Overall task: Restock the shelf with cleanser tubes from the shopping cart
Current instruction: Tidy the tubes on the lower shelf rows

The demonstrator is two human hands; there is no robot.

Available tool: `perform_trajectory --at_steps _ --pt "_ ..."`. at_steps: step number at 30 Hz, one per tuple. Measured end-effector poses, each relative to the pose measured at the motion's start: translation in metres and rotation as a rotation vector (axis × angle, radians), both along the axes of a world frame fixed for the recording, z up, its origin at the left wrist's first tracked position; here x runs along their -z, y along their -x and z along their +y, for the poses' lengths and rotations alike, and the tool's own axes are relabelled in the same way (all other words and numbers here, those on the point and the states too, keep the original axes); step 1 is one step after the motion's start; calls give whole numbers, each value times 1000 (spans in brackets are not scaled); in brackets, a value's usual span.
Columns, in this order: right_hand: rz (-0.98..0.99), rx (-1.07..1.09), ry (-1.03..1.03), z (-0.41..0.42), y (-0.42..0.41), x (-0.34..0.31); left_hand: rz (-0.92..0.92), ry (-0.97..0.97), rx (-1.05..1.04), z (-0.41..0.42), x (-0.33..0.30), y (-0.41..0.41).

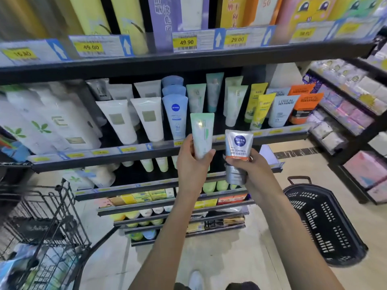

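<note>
Both hands (217, 168) before shelf (167, 152), green tube (202, 136) left, silver tube (237, 155) right.

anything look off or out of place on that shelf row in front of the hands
One oddity: a grey MEN tube stands at the back left among the white tubes, not with the other men's products at the right end. No spills or damage show. Both hands hold tubes upright.

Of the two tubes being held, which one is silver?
The tube in the right hand, marked Nivea Men; the left hand holds a pale green and white tube.
</note>
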State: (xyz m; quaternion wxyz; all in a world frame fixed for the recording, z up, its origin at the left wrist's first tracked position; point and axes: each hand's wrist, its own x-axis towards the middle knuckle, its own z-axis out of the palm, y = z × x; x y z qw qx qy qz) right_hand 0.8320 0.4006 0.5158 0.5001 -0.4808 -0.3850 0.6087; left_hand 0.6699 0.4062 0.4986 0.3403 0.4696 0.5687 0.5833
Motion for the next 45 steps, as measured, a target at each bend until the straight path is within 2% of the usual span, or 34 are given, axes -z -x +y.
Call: perform_trajectory --at_steps 15,18,27,35,45 --pt "45 -142 -47 58 -27 -19 135 -128 -289 50 -49 -37" --pt "66 -171 -45 64 -32 -19 193 -92 -344 66 -51 -41" --pt "121 -255 -1 75 -50 -12 518 94 -427 100 -17 -47" --pt "79 -257 -7 79 -56 -13 650 191 -490 99 -13 -52" --pt "69 -281 52 75 -52 -1 750 193 -528 93 -12 -50"
